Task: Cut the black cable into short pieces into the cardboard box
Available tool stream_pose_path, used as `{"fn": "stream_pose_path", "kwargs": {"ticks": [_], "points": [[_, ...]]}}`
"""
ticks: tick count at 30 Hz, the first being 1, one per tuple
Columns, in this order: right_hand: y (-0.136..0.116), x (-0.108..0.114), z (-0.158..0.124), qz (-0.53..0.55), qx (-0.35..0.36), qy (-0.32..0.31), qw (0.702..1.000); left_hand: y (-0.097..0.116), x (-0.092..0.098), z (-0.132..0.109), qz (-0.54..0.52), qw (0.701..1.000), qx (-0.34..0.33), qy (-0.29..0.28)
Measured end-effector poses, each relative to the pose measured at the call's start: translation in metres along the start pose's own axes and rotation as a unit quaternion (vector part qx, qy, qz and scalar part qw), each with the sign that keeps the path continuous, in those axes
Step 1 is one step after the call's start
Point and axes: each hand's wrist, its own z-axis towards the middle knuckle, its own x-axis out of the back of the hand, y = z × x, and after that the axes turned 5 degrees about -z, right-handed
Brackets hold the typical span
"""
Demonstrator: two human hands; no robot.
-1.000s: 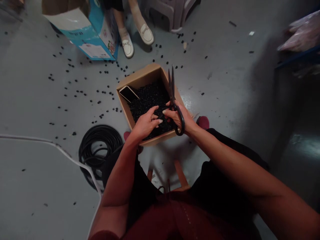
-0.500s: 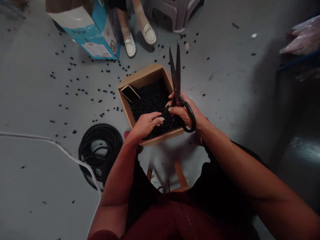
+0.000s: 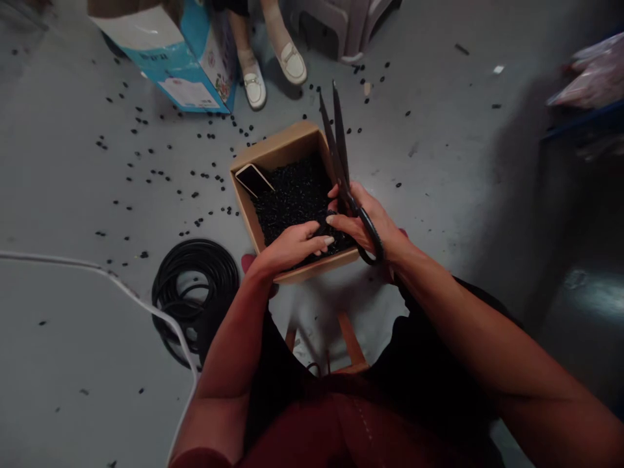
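We hold scissors over the box
Our right hand grips them; our left hand curls above the pellets, grip unclear.

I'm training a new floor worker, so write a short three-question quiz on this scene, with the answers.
1. Which of the person's hands grips the black-handled scissors?
2. True or false: the phone lies inside the cardboard box.
3. What lies coiled on the floor to the left of the box in the view, beside the white cable?

Key:
1. The right hand.
2. True.
3. A coil of black tubing.
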Motion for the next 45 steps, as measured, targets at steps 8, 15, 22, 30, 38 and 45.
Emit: {"fn": "stream_pose_path", "kwargs": {"ticks": [8, 15, 22, 30, 38, 45], "points": [[-0.007, 0.02, -0.006, 0.093, 0.01, -0.037, 0.995, 0.008, -0.005, -0.009, -0.232, 0.969, -0.012, -0.086], [0.003, 0.02, 0.001, 0.029, -0.007, 0.016, 0.999, 0.006, 0.001, -0.001, -0.073, 0.996, -0.023, 0.039], [0.002, 0.011, -0.005, -0.126, -0.095, -0.012, 0.987, -0.006, 0.024, -0.002, 0.267, 0.926, 0.009, 0.267], [0.014, -0.013, -0.017, -0.212, -0.089, -0.115, 0.966, 0.001, 0.036, -0.015, 0.244, 0.926, 0.016, 0.287], [0.01, -0.014, -0.017, -0.238, -0.082, -0.143, 0.957, 0.0, 0.036, -0.014, 0.263, 0.918, 0.019, 0.296], [0.004, -0.013, -0.017, -0.241, -0.102, -0.166, 0.951, 0.002, 0.035, -0.014, 0.302, 0.906, 0.031, 0.293]]}}
